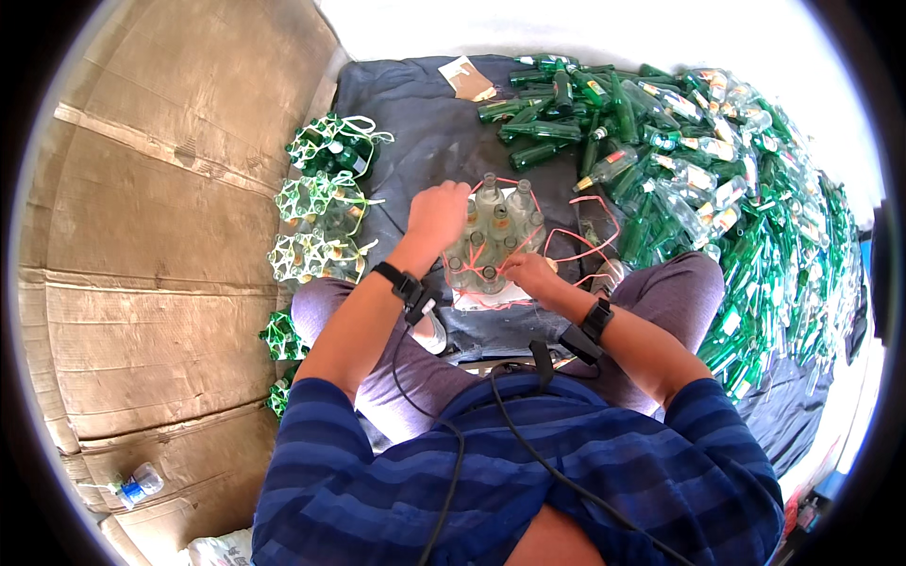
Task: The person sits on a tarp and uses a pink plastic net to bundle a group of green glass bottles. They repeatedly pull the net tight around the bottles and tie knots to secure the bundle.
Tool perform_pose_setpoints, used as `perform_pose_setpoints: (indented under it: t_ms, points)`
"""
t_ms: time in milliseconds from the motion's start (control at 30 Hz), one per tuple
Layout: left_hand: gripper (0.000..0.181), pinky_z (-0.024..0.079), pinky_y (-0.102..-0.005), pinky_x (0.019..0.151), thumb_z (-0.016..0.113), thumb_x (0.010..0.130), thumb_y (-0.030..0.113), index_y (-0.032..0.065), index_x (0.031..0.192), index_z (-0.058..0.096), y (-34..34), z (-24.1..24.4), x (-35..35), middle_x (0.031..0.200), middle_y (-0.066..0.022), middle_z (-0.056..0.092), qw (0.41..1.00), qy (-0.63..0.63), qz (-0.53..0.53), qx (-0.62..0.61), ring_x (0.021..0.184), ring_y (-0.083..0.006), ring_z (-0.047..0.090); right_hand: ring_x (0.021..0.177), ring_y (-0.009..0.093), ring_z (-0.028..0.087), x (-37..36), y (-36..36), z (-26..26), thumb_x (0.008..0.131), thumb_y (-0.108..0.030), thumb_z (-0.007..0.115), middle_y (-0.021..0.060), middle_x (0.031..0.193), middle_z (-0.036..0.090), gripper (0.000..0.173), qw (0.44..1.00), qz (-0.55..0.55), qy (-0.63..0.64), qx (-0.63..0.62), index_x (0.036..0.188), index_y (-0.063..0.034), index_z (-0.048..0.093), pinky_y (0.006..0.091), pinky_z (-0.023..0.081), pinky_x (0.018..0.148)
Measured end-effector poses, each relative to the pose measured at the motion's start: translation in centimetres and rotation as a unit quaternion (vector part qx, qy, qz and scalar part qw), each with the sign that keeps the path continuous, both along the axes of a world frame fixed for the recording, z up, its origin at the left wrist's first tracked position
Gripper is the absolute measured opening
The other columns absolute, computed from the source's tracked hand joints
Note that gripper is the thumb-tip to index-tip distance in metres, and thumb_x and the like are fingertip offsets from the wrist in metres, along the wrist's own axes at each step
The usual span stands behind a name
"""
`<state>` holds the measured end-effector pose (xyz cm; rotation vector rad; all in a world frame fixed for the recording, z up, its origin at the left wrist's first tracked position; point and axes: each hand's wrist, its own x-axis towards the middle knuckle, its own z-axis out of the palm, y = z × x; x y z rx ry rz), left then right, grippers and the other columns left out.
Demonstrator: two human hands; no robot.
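Observation:
Between my feet, a cluster of clear glass bottles [500,225] stands upright on a white base [468,301]. Pink plastic twine [522,244] runs around the group and crosses between the necks. My left hand [440,212] is curled at the cluster's far left side, with its fingertips hidden; whether it grips twine or a bottle cannot be told. At the near right bottles, my right hand [534,276] pinches the pink twine beside a bottle neck. A loose length of the twine loops out to the right of the cluster, over the dark sheet [417,99].
A large heap of green and clear glass bottles [750,205] spreads along the right. To the left, bundles of bottles tied with pale twine [318,258] line a cardboard wall [163,212]. A cardboard piece [467,79] lies at the back; a plastic bottle [141,484] is at lower left.

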<state>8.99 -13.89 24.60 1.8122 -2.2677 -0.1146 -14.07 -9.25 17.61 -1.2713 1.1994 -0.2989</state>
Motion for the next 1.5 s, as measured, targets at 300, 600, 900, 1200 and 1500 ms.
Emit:
perform_pose_setpoints:
  t_ms: [300, 600, 900, 1200, 1500]
  points:
    - [0.022, 0.053, -0.0473, 0.076, 0.068, 0.085, 0.032, 0.0108, 0.089, 0.071, 7.0, 0.7, -4.8, 0.086, -0.0104, 0.067, 0.975, 0.060, -0.152, 0.147, 0.086, -0.0325, 0.067, 0.065, 0.010, 0.050, -0.8, 0.8, -2.0, 0.089, -0.010, 0.059, 0.0004, 0.075, 0.059, 0.018, 0.998, -0.015, -0.068, 0.010, 0.098, -0.0021, 0.072, 0.0283, 0.036, 0.057]
    - [0.012, 0.051, -0.0477, 0.074, 0.064, 0.083, 0.022, 0.0110, 0.082, 0.068, 7.2, -1.1, -5.8, 0.085, -0.0090, 0.069, 0.988, 0.017, -0.134, 0.071, 0.086, -0.0313, 0.067, 0.087, 0.022, 0.065, -2.3, 0.0, -1.1, 0.088, -0.023, 0.069, 0.0128, 0.092, 0.072, 0.024, 0.997, 0.071, -0.004, -0.037, 0.101, -0.0038, 0.074, 0.0367, 0.049, 0.078]
    - [0.016, 0.052, -0.0491, 0.074, 0.062, 0.083, 0.024, 0.0117, 0.086, 0.073, 6.8, -0.7, -5.8, 0.087, -0.0133, 0.073, 0.980, -0.042, -0.099, 0.168, 0.087, -0.0342, 0.069, 0.078, 0.021, 0.065, -2.7, 0.2, -1.3, 0.088, -0.026, 0.068, 0.0115, 0.091, 0.070, 0.025, 0.995, 0.095, 0.021, -0.024, 0.098, -0.0040, 0.075, 0.0369, 0.050, 0.070]
    - [0.018, 0.053, -0.0505, 0.076, 0.062, 0.085, 0.024, 0.0114, 0.090, 0.073, 6.1, -2.1, -6.6, 0.091, -0.0168, 0.073, 0.967, 0.008, -0.043, 0.252, 0.091, -0.0378, 0.070, 0.088, 0.027, 0.070, -1.4, -0.3, -3.1, 0.082, -0.019, 0.069, 0.0142, 0.093, 0.073, 0.025, 0.989, 0.107, 0.065, -0.082, 0.099, -0.0019, 0.075, 0.0375, 0.053, 0.076]
    - [0.018, 0.053, -0.0512, 0.080, 0.061, 0.085, 0.020, 0.0096, 0.096, 0.071, 5.9, -1.9, -7.6, 0.100, -0.0177, 0.073, 0.957, 0.027, -0.011, 0.290, 0.097, -0.0382, 0.069, 0.083, 0.030, 0.070, -0.6, -0.3, -5.5, 0.085, -0.025, 0.068, 0.0162, 0.087, 0.073, 0.028, 0.984, 0.080, 0.100, -0.123, 0.094, 0.0004, 0.073, 0.0415, 0.052, 0.076]
